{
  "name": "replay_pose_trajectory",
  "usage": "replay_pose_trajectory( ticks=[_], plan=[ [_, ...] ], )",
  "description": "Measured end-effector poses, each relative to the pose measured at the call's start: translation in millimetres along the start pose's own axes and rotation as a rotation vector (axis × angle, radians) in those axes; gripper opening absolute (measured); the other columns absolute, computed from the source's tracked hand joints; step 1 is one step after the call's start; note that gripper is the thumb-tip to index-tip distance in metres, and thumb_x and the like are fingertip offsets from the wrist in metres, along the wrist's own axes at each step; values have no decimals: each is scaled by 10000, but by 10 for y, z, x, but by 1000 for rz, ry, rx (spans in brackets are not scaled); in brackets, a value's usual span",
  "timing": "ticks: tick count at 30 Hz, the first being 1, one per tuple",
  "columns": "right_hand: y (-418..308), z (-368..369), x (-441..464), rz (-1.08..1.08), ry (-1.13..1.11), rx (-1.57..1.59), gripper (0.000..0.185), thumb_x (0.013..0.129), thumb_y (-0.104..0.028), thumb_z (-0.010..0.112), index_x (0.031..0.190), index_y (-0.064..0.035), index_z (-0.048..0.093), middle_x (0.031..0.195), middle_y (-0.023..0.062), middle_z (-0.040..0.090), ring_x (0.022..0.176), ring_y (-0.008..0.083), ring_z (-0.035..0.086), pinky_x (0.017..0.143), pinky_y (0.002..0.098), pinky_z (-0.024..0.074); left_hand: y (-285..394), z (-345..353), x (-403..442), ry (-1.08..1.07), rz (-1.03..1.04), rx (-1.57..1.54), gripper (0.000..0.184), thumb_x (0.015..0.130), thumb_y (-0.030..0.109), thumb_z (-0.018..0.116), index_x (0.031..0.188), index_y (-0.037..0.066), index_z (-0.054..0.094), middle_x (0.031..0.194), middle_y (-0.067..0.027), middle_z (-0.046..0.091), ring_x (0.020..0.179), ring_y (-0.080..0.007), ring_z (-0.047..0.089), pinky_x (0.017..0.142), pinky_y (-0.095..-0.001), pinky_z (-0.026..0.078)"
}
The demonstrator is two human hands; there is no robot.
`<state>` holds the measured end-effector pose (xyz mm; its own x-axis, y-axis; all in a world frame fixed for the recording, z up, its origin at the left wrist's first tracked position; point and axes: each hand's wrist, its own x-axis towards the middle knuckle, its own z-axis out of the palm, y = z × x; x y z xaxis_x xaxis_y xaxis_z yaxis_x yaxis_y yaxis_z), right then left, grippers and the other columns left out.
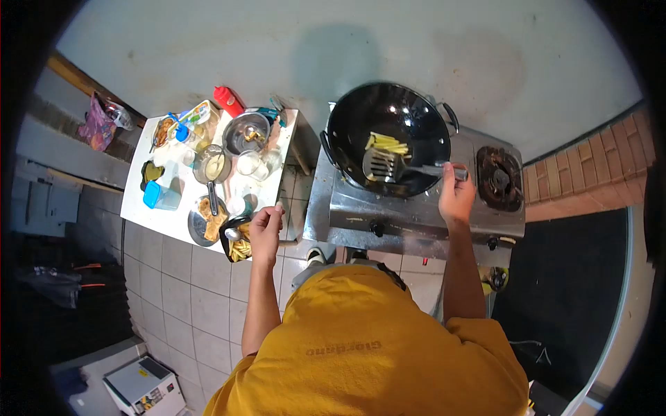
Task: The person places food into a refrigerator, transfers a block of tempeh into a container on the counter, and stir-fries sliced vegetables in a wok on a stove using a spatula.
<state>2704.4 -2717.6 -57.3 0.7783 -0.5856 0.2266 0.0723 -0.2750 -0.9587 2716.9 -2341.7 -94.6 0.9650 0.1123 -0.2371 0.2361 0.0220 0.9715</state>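
My right hand (456, 196) is closed round the handle of a slotted spatula (386, 166). The spatula's metal head lies inside a large black wok (416, 125), against several pale yellow strips of food (388, 143). The wok sits on the left part of a steel stove (361, 201). My left hand (266, 232) is raised near the white table's right front corner, its fingers drawn together. Whether it holds anything is too small to make out. Just left of it is a black dish of fries (240, 249), partly hidden by the hand.
The white table (139, 201) carries a steel bowl (246, 133), a small pan (210, 166), a plate with fried food (207, 220), a blue-lidded container (161, 197) and a red bottle (228, 101). A bare burner (500, 177) is right of the wok.
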Motion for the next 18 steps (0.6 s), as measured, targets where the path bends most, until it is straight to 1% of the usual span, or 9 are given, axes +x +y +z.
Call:
replay_pose_trajectory(
  ticks=[2,3,5,6,8,9,11,18],
  plan=[
    [-64,16,69,-214,50,-136,182,954,-174,593,849,-25,601,632,-42,498,593,39,422,529,231,359,-38,-18,20,6,14,-45,217,945,235,623,830,50,630,620,75,439,562,-27,353,515,-206,256],
    [-102,19,102,-234,36,-125,182,954,-174,593,849,-25,601,632,-42,498,593,39,422,529,231,359,-44,-18,27,-4,13,-79,209,942,232,628,829,55,628,624,79,437,563,-25,352,513,-205,250],
    [-172,17,167,-247,-6,-183,200,950,-179,595,830,-18,592,631,-20,503,607,55,435,552,256,382,-58,-15,12,-3,57,-143,200,935,229,638,828,61,625,637,81,458,565,-24,364,524,-199,266],
    [-182,7,213,-211,-29,-186,220,951,-190,591,812,-20,589,632,-15,509,608,57,435,562,258,388,-4,24,-30,6,77,-137,202,934,232,638,831,59,625,643,79,470,568,-24,372,531,-197,278],
    [-189,3,240,-230,-52,-192,226,951,-194,588,811,-16,589,631,-11,514,612,59,439,567,259,390,23,34,-74,6,116,-118,206,933,234,637,827,57,624,651,71,499,577,-23,398,552,-193,310],
    [-191,1,249,-231,-62,-203,232,951,-197,586,810,-11,588,630,-7,520,615,60,443,572,259,393,15,38,-94,13,132,-126,206,933,234,637,827,57,624,651,71,499,577,-23,398,552,-193,310],
    [-189,11,282,-275,-48,-193,240,946,-200,590,798,-10,589,629,-1,532,623,63,458,572,264,395,11,43,-128,49,84,-96,205,933,232,634,823,59,625,646,68,497,580,-23,404,551,-194,312],
    [-154,-25,301,-233,-27,-195,243,932,-202,603,788,-7,608,636,33,580,616,86,496,581,285,419,-130,75,-260,70,78,-110,206,930,234,634,818,61,621,637,64,493,575,-28,411,539,-190,312]
  ],
)
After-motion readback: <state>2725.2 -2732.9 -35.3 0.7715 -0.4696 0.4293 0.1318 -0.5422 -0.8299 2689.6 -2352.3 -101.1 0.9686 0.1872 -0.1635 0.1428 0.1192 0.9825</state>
